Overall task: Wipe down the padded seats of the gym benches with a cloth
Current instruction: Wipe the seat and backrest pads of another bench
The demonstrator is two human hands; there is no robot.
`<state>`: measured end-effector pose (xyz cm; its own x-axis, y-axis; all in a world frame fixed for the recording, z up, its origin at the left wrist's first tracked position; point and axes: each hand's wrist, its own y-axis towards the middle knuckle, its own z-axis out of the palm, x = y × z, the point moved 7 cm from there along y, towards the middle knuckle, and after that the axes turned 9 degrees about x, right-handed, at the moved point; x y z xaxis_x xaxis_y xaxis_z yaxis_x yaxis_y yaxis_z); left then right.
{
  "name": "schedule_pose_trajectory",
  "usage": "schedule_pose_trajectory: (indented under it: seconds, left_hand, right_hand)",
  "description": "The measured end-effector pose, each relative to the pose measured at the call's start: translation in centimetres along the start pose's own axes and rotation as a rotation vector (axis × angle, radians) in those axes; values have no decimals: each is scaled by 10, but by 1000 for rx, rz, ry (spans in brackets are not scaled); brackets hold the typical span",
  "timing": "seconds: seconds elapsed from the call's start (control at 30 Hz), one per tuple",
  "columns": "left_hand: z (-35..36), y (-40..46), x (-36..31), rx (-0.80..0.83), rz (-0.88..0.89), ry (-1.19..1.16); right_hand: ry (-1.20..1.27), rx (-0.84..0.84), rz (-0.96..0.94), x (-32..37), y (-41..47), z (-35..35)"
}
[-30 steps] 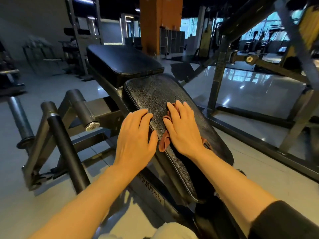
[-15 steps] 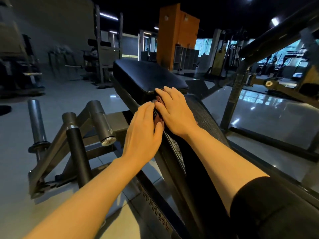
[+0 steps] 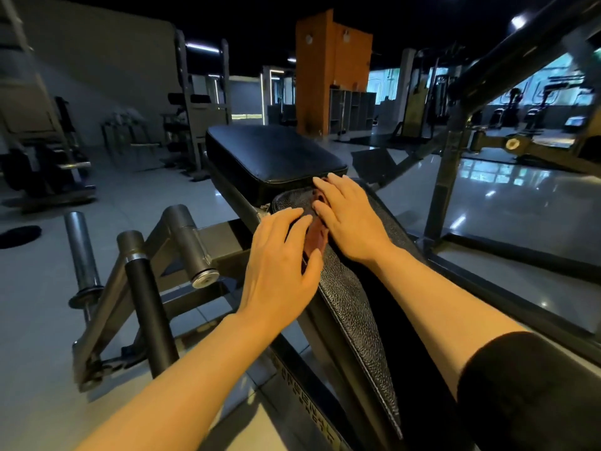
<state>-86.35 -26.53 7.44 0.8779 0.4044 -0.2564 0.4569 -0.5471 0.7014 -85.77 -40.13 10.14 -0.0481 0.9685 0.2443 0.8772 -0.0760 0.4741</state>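
Note:
A black padded bench runs away from me: a textured back pad (image 3: 354,307) slopes toward me and a smooth seat pad (image 3: 273,154) lies beyond it. At the top end of the textured pad, near the gap between the pads, my right hand (image 3: 348,219) presses flat on a reddish-brown cloth (image 3: 317,237). Only a strip of the cloth shows between my hands. My left hand (image 3: 279,271) rests with straight fingers on the pad's left edge, thumb against the cloth.
Grey steel arms with weight pegs (image 3: 182,242) stand at the left of the bench. A dark slanted frame bar (image 3: 461,125) rises on the right. An orange pillar (image 3: 331,73) and other gym machines stand farther back on a glossy tiled floor.
Both hands have slid with the cloth up the textured pad from its middle to its far end beside the seat pad. The view has tilted upward.

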Motion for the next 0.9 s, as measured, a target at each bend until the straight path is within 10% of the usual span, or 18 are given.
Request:
schedule_pose_trajectory:
  seconds: [0.9]
  left_hand:
    - [32, 12, -31, -81, 55, 4]
  right_hand:
    - [-53, -90, 23, -46, -5, -3]
